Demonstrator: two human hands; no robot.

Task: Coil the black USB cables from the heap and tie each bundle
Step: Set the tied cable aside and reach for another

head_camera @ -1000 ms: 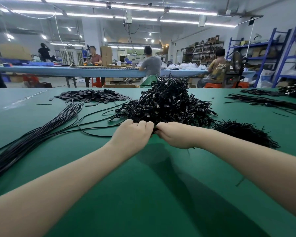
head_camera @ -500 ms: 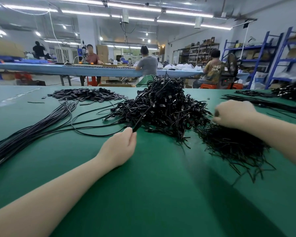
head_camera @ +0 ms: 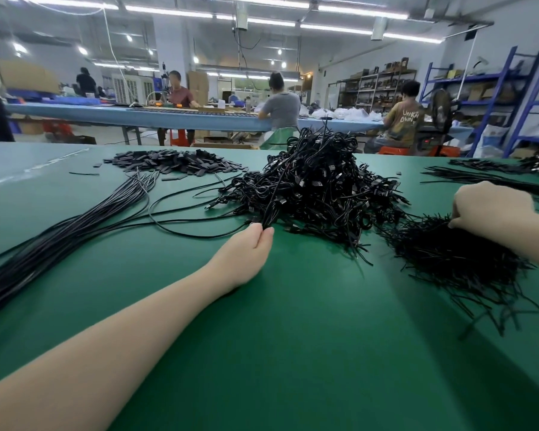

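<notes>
Our left hand (head_camera: 246,253) pinches a coiled black USB cable bundle (head_camera: 269,209); our right hand (head_camera: 492,206), fingers curled, grips thin black twist ties (head_camera: 455,253) on the green desk (head_camera: 293,337).

Head-height view across green table (head_camera: 293,353)

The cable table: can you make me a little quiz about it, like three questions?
1. True or false: the left hand pinches a coiled cable bundle at the near edge of the big cable heap.
2. Where is the right hand reaching?
A. the pile of thin black ties
B. the flat black pieces far left
C. the straight cables
3. Fill in: the table top is coloured ____.

Key: 1 true; 2 A; 3 green.
</notes>
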